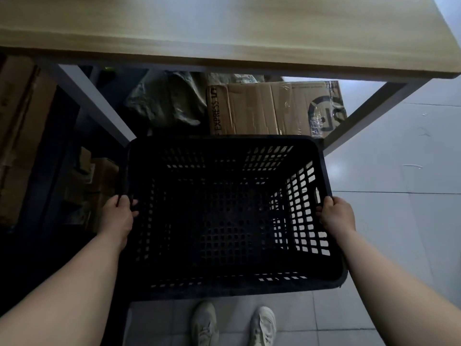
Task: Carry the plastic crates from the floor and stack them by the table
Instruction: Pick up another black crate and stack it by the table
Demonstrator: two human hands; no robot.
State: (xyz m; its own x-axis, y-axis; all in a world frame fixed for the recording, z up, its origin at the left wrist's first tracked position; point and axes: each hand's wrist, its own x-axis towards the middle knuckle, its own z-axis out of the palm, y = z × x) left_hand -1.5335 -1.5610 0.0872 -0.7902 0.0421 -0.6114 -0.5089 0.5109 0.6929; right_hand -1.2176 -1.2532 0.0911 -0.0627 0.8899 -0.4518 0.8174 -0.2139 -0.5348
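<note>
I look down into a black plastic crate (232,288) with perforated walls and floor, empty inside. My left hand (119,216) grips its left rim and my right hand (336,216) grips its right rim, fingers curled over the edges. The crate sits in front of the wooden table (224,28), its far rim just under the table's front edge, between the grey table legs (99,106). Whether it rests on the floor or on another crate I cannot tell.
Under the table lie a cardboard box (274,108) and a crumpled plastic bag (164,101). More cardboard boxes (20,126) stand in the dark at left. My shoes (234,325) stand on grey floor tiles (399,158), which extend to the right.
</note>
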